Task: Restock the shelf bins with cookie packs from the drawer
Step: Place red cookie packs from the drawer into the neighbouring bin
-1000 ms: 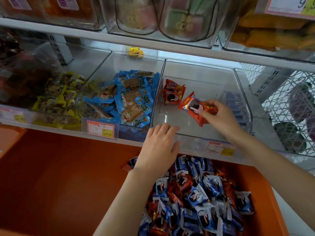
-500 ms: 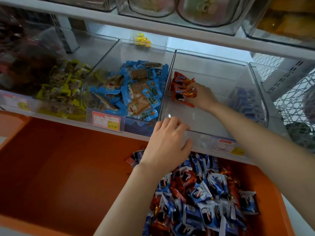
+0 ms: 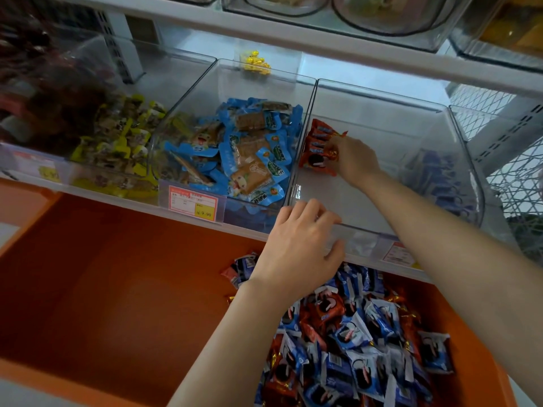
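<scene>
Stock: red cookie packs (image 3: 316,148), stood on edge in a row along the left wall of the clear bin (image 3: 396,160), immediately left of my right hand (image 3: 355,160). That hand is nearer, its fingers curled round the front pack. My left hand (image 3: 296,248) grips the bin's front rim. The drawer (image 3: 102,274) lies below; I judge its loose packs (image 3: 352,333) the next pick.

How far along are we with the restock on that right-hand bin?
Early. Done: a short row of red cookie packs stands at the left wall of the clear bin. In hand: the right hand sets one more against that row; the left hand grips the bin's front rim. Left: most of the bin floor is bare, and the drawer holds a heap of packs.
</scene>
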`<state>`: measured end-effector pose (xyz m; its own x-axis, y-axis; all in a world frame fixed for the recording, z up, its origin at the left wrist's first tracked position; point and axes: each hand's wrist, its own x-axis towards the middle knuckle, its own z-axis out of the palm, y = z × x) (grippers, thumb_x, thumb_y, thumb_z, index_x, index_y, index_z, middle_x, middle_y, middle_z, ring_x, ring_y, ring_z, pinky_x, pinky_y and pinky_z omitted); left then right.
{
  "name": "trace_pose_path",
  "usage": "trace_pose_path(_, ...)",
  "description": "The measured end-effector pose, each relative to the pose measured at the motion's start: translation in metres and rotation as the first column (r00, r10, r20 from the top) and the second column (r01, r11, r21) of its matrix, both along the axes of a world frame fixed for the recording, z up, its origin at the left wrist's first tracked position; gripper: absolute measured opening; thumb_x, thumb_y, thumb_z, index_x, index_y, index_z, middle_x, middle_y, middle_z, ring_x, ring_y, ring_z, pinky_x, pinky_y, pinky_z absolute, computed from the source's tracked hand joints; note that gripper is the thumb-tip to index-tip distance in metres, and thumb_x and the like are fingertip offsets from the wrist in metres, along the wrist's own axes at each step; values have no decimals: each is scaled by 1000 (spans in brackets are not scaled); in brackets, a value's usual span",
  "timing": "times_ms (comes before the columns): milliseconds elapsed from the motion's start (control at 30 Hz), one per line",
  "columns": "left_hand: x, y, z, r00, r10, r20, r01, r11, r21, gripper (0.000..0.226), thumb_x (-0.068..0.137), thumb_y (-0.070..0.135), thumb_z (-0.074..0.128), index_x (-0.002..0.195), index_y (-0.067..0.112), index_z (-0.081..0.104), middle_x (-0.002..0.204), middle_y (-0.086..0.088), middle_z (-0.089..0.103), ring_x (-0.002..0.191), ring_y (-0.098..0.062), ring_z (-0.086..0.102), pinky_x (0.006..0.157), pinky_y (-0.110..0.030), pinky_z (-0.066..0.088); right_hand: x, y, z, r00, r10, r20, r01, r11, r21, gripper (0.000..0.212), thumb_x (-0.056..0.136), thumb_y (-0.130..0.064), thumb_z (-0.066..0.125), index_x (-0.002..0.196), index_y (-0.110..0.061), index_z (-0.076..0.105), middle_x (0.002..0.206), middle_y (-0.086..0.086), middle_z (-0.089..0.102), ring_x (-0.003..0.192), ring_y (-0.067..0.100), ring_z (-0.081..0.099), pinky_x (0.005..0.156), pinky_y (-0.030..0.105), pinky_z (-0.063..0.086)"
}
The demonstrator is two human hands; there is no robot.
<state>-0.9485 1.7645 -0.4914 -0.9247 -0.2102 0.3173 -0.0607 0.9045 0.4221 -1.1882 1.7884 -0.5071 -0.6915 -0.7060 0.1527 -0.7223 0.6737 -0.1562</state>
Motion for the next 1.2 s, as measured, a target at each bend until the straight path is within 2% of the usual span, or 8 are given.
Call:
trace_pose_path(167, -1, 0, 0, 1000, 3, 2, -3, 1000, -3, 41, 86, 39, 39, 109, 17, 65, 99, 1, 56, 93, -18, 52, 85, -30, 35, 0, -5, 6, 974, 97, -203, -60, 982, 180, 39, 90, -18, 58, 125, -4, 52, 125, 21, 48, 115, 38, 43, 88, 45, 38)
trace_pose_path(467, -2, -1, -1, 1000, 1, 8, -1, 1000, -9, 38, 87, 37, 42, 111, 17, 64, 99, 2, 56, 94, -17, 51, 86, -32, 37, 7, -1, 5, 984, 126, -126, -107, 984, 145, 30, 93, -16, 51, 121, -6, 49, 124, 16, 53, 102, 38, 57, 72, 41, 44)
trace_pose_path(733, -3, 1, 1, 1000, 7, 29, -7, 1000, -17, 36, 86, 33, 47, 112, 15, 64, 103, -2, 58, 98, -21, 52, 89, -33, 36, 45, 33, 22, 987, 128, 101, -132, 991, 29, 36, 98, -31, 48, 130, -15, 51, 130, 9, 52, 113, 27, 54, 85, 33, 43)
trace_pose_path(867, -1, 0, 3, 999, -19, 50, 21, 999, -36, 37, 89, 30, 47, 120, 14, 61, 111, -4, 56, 107, -23, 50, 95, -33, 32, 87, 72, 39, 989, 134, 68, -123, 983, -137, 33, 101, -33, 41, 126, -15, 53, 127, 4, 56, 107, 18, 58, 78, 24, 39)
trace_pose_path(1033, 5, 1, 5, 995, -53, 89, 59, 996, -63, 39, 95, 27, 48, 133, 17, 50, 122, -2, 48, 116, -19, 43, 102, -31, 28, 124, 129, 34, 967, 180, -183, -191, 980, -48, 22, 99, -23, 47, 106, -10, 63, 99, 4, 66, 75, 20, 66, 46, 9, 19)
trace_pose_path(1100, 8, 5, 5, 992, -55, 114, 67, 992, -104, 43, 96, 29, 46, 138, 17, 43, 127, -2, 44, 120, -19, 40, 105, -31, 26, 134, 147, 29, 943, 213, -256, -225, 974, -19, 16, 94, -18, 56, 103, -9, 65, 91, 5, 67, 66, 18, 66, 42, 8, 27)
trace_pose_path(1133, 9, 7, 4, 991, -55, 121, 70, 990, -120, 45, 96, 29, 45, 140, 17, 40, 130, -3, 42, 122, -19, 38, 107, -31, 25, 136, 156, 23, 927, 234, -293, -249, 968, -15, 18, 90, -13, 61, 106, -7, 65, 94, 7, 68, 70, 19, 66, 45, 16, 41)
trace_pose_path(1200, 11, 12, 4, 989, -43, 141, 64, 986, -152, 49, 97, 28, 43, 144, 16, 34, 137, -4, 37, 128, -19, 34, 110, -31, 22, 140, 171, 10, 907, 260, -330, -280, 960, -12, 35, 84, -7, 69, 118, -3, 62, 110, 12, 66, 94, 24, 66, 80, 29, 54)
